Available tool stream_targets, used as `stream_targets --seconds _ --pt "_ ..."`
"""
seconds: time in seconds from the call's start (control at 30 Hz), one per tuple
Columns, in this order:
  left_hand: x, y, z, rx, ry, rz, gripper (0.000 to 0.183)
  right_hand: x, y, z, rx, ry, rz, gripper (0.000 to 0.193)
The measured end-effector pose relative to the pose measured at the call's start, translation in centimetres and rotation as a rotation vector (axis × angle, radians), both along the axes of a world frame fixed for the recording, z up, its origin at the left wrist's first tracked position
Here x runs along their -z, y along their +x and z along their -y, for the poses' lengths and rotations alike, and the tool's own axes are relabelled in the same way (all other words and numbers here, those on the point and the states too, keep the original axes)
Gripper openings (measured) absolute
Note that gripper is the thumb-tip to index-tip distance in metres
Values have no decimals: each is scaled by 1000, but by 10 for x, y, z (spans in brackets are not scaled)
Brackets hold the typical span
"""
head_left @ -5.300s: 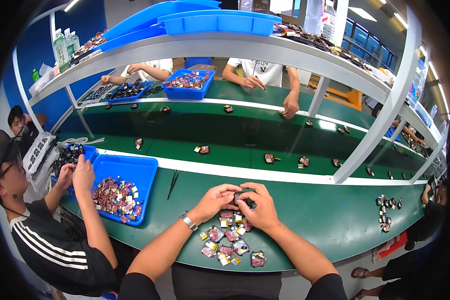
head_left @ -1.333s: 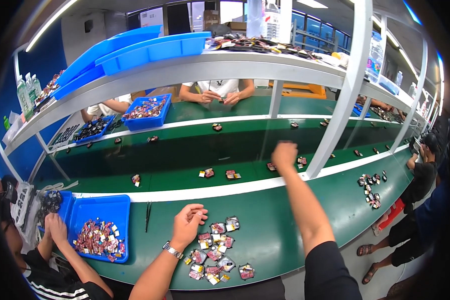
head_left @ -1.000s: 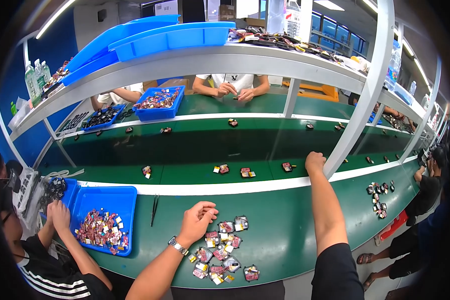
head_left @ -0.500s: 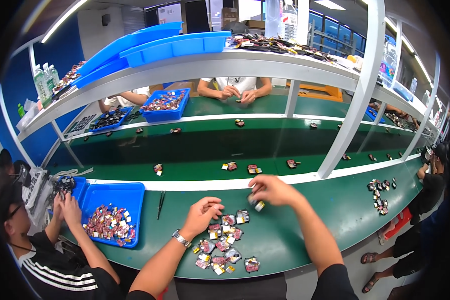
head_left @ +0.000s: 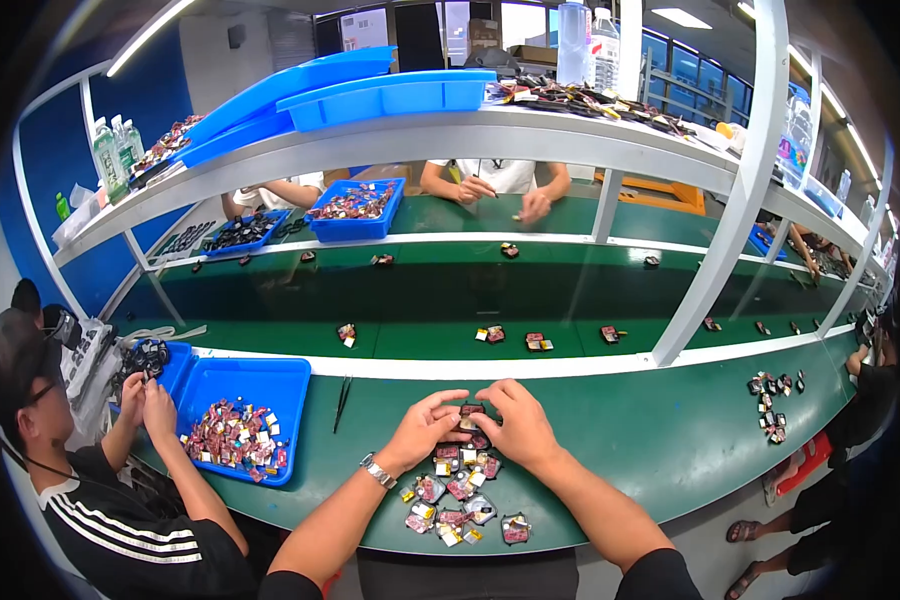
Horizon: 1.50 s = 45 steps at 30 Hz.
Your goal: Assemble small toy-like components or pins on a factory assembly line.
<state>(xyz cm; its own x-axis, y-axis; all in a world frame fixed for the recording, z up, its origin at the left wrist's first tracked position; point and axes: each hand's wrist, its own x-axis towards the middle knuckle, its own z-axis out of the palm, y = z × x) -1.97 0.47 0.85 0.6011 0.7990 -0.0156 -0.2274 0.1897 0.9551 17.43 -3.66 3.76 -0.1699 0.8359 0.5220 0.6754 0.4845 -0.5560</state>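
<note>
My left hand [head_left: 425, 430] and my right hand [head_left: 518, 428] meet at the far end of a cluster of small modules on the green table. Between their curved fingers and thumbs sits a small circuit-board module [head_left: 471, 411], red and pale with a dark rim. Both hands are closed around it from opposite sides; the fingers partly cover it and a neighbouring piece. Toward me lie several similar modules [head_left: 463, 484], with red boards, white and yellow patches and clear or dark casings. One module [head_left: 516, 528] sits apart at the cluster's right.
Black tweezers [head_left: 342, 404] lie left of my hands, beside a blue tray [head_left: 302, 385] of loose boards. A co-worker [head_left: 120, 500] sits at the left. Beyond a white rail, scattered modules [head_left: 538, 342] lie on a green belt. A metal post [head_left: 720, 250] rises right; more modules [head_left: 770, 400] lie far right.
My right hand has come left and down to the cluster with the module it carried. My left hand has moved slightly right to meet it. The whole view has shifted a little.
</note>
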Motion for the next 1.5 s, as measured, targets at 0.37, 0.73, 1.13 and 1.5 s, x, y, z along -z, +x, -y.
stream_targets --seconds 0.37,0.73,1.13,1.5 --pt "5 0 -2 -27 -53 77 30 4 5 -9 -139 176 140 18" --pt "11 1 -3 27 102 45 35 8 4 -11 -144 -6 -1 7" --pt "9 0 -3 75 91 73 38 14 8 -11 -195 -143 -151 11" --pt "8 0 -3 67 63 24 30 12 10 -10 -271 -211 -213 11"
